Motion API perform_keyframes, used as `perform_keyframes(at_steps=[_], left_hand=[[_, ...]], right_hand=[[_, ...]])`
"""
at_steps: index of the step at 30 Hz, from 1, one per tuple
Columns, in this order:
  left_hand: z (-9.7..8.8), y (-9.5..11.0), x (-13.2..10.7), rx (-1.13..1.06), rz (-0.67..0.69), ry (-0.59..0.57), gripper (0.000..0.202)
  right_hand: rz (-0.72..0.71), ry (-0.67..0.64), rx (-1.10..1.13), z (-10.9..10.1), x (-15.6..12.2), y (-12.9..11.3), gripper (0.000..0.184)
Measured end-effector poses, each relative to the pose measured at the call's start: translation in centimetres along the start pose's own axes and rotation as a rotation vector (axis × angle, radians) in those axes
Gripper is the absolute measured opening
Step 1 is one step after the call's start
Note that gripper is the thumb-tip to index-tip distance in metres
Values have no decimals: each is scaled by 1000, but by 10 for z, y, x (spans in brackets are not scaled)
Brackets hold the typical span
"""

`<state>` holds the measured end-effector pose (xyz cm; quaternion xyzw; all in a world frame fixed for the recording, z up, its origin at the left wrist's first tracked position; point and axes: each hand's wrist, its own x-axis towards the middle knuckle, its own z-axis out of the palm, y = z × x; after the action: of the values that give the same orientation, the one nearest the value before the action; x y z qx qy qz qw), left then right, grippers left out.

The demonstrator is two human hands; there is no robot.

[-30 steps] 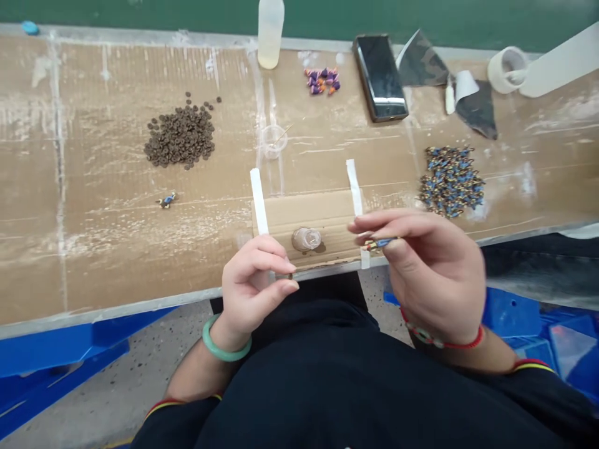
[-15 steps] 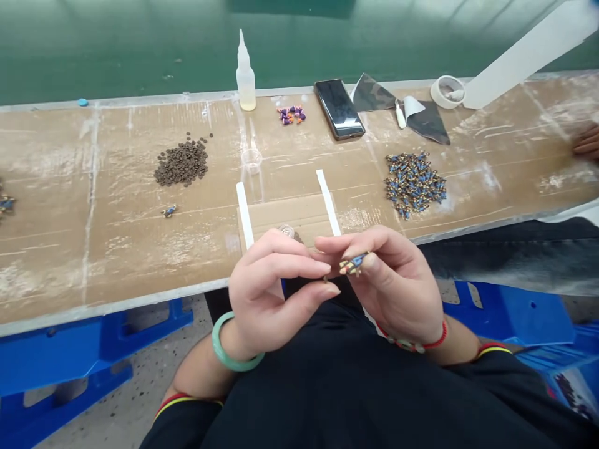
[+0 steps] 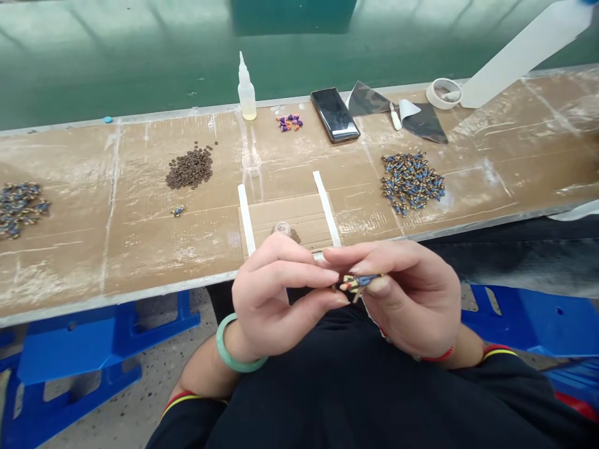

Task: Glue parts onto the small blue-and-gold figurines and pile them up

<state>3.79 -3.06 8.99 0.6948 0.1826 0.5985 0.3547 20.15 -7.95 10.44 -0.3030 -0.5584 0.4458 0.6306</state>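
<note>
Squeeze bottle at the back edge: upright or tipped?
Upright: the squeeze bottle stands on its base, nozzle pointing straight up.

Left hand [image 3: 276, 296] pinched, right hand [image 3: 409, 302] pinched, fingertips nearly meeting

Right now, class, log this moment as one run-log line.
right hand: grips small blue-and-gold piece | left hand: pinched at its tip | place: before brown cardboard-covered bench

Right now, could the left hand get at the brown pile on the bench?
Probably yes: the left hand has only bare cardboard between it and the brown pile, though its fingertips are pinched by the small blue piece in the right hand.
</note>
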Motion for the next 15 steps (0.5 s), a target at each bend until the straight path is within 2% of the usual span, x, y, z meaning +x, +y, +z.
perform_keyframes(at_steps=[7,15], left_hand=[[2,2,1,3,8,0,18],[3,2,2,-9,3,2,16]], right_hand=[[-59,-8,-53,-1,-1,-2,32],[-64,14,-92,-1,-1,-5,32]])
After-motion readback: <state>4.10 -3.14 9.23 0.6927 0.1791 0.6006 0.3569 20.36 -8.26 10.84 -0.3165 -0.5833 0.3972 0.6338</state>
